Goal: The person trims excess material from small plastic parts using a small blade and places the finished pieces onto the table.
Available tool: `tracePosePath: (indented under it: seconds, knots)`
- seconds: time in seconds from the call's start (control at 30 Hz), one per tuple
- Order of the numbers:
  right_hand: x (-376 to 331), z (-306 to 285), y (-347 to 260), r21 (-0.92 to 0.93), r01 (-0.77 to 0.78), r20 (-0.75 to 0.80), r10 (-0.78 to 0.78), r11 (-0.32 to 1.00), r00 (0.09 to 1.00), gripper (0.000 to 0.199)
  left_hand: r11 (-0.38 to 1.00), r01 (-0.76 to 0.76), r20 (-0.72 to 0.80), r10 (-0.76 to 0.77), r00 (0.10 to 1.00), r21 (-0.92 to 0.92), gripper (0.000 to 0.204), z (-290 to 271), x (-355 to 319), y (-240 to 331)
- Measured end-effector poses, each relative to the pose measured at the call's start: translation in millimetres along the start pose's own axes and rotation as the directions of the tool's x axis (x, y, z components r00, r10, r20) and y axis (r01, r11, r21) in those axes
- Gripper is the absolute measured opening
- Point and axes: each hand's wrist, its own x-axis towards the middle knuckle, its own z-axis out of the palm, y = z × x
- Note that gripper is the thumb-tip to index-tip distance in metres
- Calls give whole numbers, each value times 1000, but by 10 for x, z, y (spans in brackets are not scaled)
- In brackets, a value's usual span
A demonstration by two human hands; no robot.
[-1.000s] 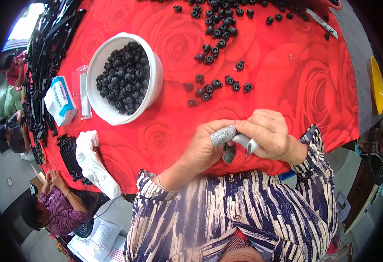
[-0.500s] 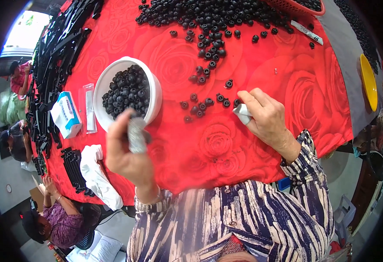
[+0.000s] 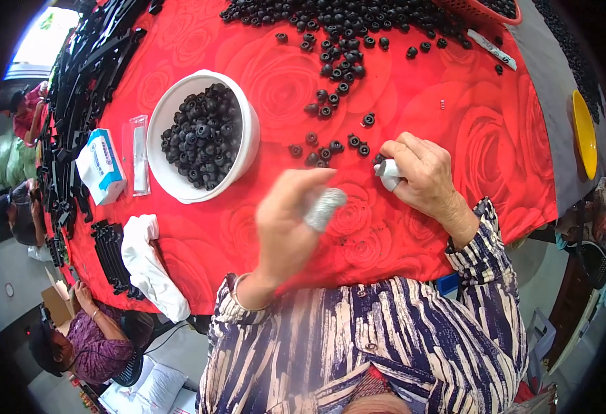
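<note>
Small black ring-shaped parts (image 3: 330, 148) lie scattered on the red rose-patterned tablecloth (image 3: 496, 138) just left of centre-right in the frame, a loose cluster touching the fingertips of the right hand (image 3: 420, 176). That hand rests on the cloth right of centre, its fingers curled together, with white tape on a finger (image 3: 389, 172); whether a part is pinched under them cannot be told. The left hand (image 3: 286, 221) is raised above the cloth at the centre of the frame, blurred, fingers loosely bent, its thumb wrapped in a silvery grey covering (image 3: 324, 207); it shows nothing held. Up and to the left stands a white bowl (image 3: 248, 148) heaped with the same black parts. A much larger spread of black parts (image 3: 358, 17) covers the top of the frame. Left of the bowl lie a clear plastic packet (image 3: 137, 162) and a blue-and-white box (image 3: 101, 165); below them a crumpled white cloth (image 3: 148, 259) hangs at the table edge beside black strips (image 3: 110, 255). A yellow dish (image 3: 584, 131) sits at the right edge. Another person (image 3: 89, 338) sits at lower left.
</note>
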Motion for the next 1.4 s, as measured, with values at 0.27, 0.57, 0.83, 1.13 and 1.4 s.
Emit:
tracePosePath:
  seconds: [0.27, 0.57, 0.83, 1.13, 1.4]
  knots:
    - [-41, -45, -255, 323, 243, -33, -246, 915, 969, 28, 548, 660, 508, -426, 749, -514, 21, 155, 24, -94]
    - [-56, -68, -292, 564, 118, -12, -135, 818, 991, 28, 374, 751, 633, -405, 660, -544, 20, 89, 8, -63]
    - [-84, -131, -335, 518, 237, -133, -197, 822, 971, 33, 306, 701, 599, -369, 711, -644, 18, 135, -108, -18]
    - [-46, -190, -343, 527, 125, -26, -131, 841, 991, 30, 453, 558, 414, -383, 826, -695, 20, 186, -170, 65]
    - [-52, -286, -255, 640, -279, 343, 58, 716, 937, 28, 475, 563, 429, -367, 825, -676, 21, 161, -141, 69]
